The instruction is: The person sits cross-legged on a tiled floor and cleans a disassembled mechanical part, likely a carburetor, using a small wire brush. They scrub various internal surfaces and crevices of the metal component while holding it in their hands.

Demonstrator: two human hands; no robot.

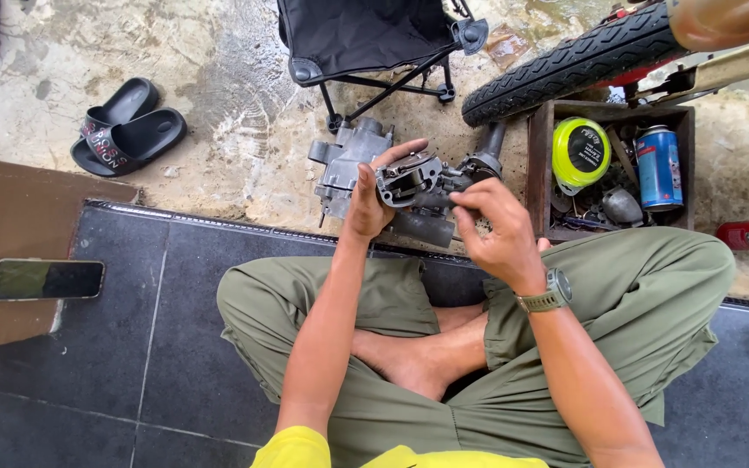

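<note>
I sat cross-legged on the dark tiled floor in olive trousers. My left hand was closed around a small grey metal engine part, its grip tight on the part's left side, holding it above my knees. My right hand, a watch on its wrist, pinched the part's right end with its fingertips. Just beyond lay a larger grey casting on the concrete. To the right stood a wooden box holding a yellow-green round tin and a blue can. Farther off were a tyre, a folding chair and black sandals.
</note>
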